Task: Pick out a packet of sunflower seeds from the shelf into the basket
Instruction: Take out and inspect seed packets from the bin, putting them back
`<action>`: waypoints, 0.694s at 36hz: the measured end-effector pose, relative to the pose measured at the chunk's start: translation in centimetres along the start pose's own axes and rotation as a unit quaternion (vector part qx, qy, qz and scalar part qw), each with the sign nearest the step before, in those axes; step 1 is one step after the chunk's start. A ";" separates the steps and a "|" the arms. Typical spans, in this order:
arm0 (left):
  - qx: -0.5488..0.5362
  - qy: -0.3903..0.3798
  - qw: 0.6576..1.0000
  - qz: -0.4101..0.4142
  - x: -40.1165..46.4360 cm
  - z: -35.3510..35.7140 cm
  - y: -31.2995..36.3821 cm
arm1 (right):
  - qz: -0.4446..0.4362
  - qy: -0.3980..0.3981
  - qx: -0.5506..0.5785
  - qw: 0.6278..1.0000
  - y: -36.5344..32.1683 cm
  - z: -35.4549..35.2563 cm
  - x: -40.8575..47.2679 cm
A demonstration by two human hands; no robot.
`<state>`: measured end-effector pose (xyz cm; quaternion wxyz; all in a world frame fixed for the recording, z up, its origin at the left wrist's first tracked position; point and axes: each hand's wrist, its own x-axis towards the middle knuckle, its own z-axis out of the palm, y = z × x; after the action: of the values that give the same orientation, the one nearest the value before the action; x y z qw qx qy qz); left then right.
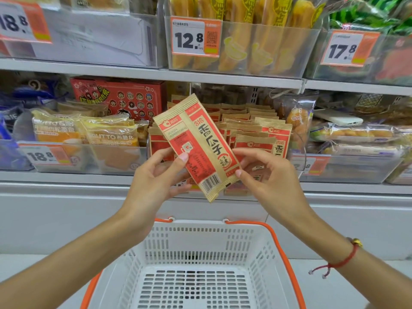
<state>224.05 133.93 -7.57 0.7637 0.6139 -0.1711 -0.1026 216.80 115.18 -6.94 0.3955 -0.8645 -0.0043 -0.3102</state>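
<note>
Shop shelf (156,73) behind | seed packet (197,146) – long axis tilted, top up-left | left hand (156,175), right hand (265,175) – fingers pinching it | above basket (200,226)

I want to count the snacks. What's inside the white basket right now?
Nothing shows inside the white basket; only its slotted floor. The sunflower seed packet is above it, held by the left hand and right hand. The basket's near end is cut off.

One head-worn wide-angle view, looking forward and slightly down from the person's own eye level; both forearms reach in from the bottom corners; the left hand (153,177) and right hand (265,175) sit mid-frame, close to the lens; shelf (133,74) just beyond them; basket (200,224) directly beneath.
</note>
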 end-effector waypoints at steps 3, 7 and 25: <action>0.022 -0.003 0.999 0.023 -0.3 0.3 0.0 | -0.013 -0.032 -0.070 0.997 -0.6 0.8 -0.9; 0.031 -0.011 0.998 0.044 -0.8 0.8 -0.1 | -0.014 -0.053 -0.110 0.992 -1.2 1.9 -1.6; 0.103 -0.054 0.993 0.006 0.2 0.2 -0.4 | 0.244 -0.304 0.334 0.859 -0.4 -1.3 0.5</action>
<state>224.20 133.59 -7.84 0.6868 0.6818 -0.2254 -0.1123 216.36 114.42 -5.76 0.7022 -0.7056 -0.0165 0.0940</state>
